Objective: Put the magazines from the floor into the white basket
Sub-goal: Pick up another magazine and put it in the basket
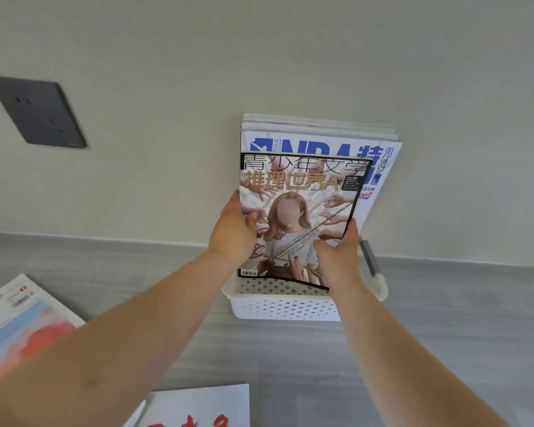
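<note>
Head view: hands [235,232] hold "2016/06" magazine [299,217].

I see the black-bordered magazine [299,217] standing upright between my left hand [233,232] and right hand [341,254], each gripping one side edge, its lower edge down inside the white basket [287,306]. The perforated basket sits on the floor just below my hands, against the wall. Behind the held copy, past my fingertips, a stack of magazines [321,137] already stands in it, a blue-lettered cover foremost. Another magazine [22,325] lies flat on the floor, well left of my left forearm, and a white one with red characters [198,408] lies between my forearms.
</note>
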`<state>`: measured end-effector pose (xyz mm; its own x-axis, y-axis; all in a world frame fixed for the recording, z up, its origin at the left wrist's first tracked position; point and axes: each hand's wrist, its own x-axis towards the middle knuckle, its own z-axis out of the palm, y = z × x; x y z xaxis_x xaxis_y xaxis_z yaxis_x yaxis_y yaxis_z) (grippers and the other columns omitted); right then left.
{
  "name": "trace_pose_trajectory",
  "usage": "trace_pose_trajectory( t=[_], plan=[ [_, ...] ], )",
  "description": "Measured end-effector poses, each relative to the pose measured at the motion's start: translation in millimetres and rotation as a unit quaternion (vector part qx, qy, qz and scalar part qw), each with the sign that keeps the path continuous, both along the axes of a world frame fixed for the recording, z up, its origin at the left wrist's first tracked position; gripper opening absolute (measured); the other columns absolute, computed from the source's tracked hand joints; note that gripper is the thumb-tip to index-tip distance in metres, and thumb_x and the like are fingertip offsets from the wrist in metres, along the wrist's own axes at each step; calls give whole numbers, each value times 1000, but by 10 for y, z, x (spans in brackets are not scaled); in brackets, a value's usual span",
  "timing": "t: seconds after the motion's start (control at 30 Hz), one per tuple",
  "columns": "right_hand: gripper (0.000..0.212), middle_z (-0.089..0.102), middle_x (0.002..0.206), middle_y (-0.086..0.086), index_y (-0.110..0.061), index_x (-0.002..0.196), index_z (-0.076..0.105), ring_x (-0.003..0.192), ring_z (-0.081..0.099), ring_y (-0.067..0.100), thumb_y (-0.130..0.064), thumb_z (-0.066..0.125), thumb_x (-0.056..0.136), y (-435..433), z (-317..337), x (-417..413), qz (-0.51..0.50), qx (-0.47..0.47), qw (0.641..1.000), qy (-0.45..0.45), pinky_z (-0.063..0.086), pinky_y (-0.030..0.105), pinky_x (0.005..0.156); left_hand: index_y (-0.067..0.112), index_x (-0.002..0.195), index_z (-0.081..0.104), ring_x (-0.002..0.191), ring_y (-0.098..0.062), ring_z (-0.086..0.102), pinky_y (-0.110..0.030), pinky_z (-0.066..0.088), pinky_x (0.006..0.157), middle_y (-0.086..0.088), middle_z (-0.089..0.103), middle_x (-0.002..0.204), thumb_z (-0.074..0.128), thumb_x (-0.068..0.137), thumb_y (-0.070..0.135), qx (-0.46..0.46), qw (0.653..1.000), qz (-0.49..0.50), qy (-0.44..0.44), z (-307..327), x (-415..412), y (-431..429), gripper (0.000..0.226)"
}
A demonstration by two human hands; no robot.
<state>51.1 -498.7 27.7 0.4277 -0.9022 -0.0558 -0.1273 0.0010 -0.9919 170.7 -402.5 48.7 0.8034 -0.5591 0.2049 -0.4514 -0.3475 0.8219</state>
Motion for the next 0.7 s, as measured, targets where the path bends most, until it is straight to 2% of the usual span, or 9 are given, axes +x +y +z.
trace_pose_trajectory(
  t=[0.03, 0.1, 0.2, 0.33, 0.4, 0.47, 0.53, 0.63, 0.7],
  plan=[
    [65, 49, 119, 12, -14, 136, 23, 67, 51, 13, 6, 47, 79, -1, 5, 15, 3, 4, 1000, 6, 42, 13, 42, 5, 130, 35, 106, -22, 56, -17, 35, 77, -9, 62, 112, 41, 90, 10, 4, 1000, 8, 1, 5, 1, -17, 40],
    [67, 43, 133, 14, -15, 137, 21, 88, 54, 22, 4, 48, 78, -19, -24, 33, 9, -9, 999, 34, 49, 24, 65, 7, 132, 32, 108, -24, 56, -26, 40, 85, -13, 59, 119, 40, 91, 11, 13, 1000, 13, 7, 22, 2, -27, 43],
    [67, 36, 142, 14, -12, 137, 23, 126, 39, 32, -1, 50, 76, -57, -77, 15, 11, -34, 993, 116, 36, 46, 104, 9, 131, 32, 109, -23, 55, -25, 39, 85, -11, 59, 118, 42, 91, 13, 11, 1000, -5, 5, 33, 5, 0, 42],
    [72, 28, 148, 10, -14, 141, 17, 134, 29, 29, -3, 48, 77, 9, -35, -111, 8, -57, 988, 142, 31, 48, 109, 6, 132, 34, 126, -27, 42, -29, 34, 98, -14, 46, 135, 43, 91, 22, 53, 998, -19, 9, 53, -5, 141, 45],
    [67, 27, 148, 9, -13, 140, 18, 134, 29, 27, -5, 48, 81, 116, 30, -210, 2, -108, 982, 155, 29, 42, 110, 7, 138, 25, 132, -26, 35, -33, 28, 107, -13, 35, 145, 43, 91, 25, 72, 997, -6, 26, 72, -29, 304, 53],
    [61, 34, 144, 9, -11, 138, 26, 129, 35, 23, -8, 52, 83, 264, 94, -332, -7, -156, 976, 150, 29, 35, 105, 8, 136, 32, 132, -25, 35, -33, 28, 108, -12, 36, 145, 44, 91, 24, 71, 997, -5, 35, 80, -89, 541, 49],
    [57, 40, 139, 9, -10, 135, 32, 127, 38, 23, -9, 54, 83, 450, 137, -471, 0, -181, 974, 137, 30, 31, 101, 9, 129, 45, 127, -23, 42, -27, 30, 103, -11, 45, 139, 48, 89, 20, 66, 997, -5, 46, 71, -181, 849, 41],
    [58, 37, 142, 7, -13, 136, 31, 132, 32, 21, -4, 52, 83, 832, 141, -683, 42, -195, 969, 146, 27, 33, 107, 8, 114, 59, 113, -22, 53, -10, 31, 82, -11, 59, 124, 52, 87, 13, 74, 995, 10, 62, 20, -361, 1421, 28],
    [59, 34, 145, 6, -14, 136, 30, 135, 27, 21, -3, 51, 82, 1147, 74, -795, 78, -214, 958, 172, 23, 33, 111, 6, 107, 63, 103, -17, 55, -7, 29, 76, -10, 63, 119, 54, 86, 11, 83, 994, 19, 70, -55, -480, 1827, 24]
  ],
)
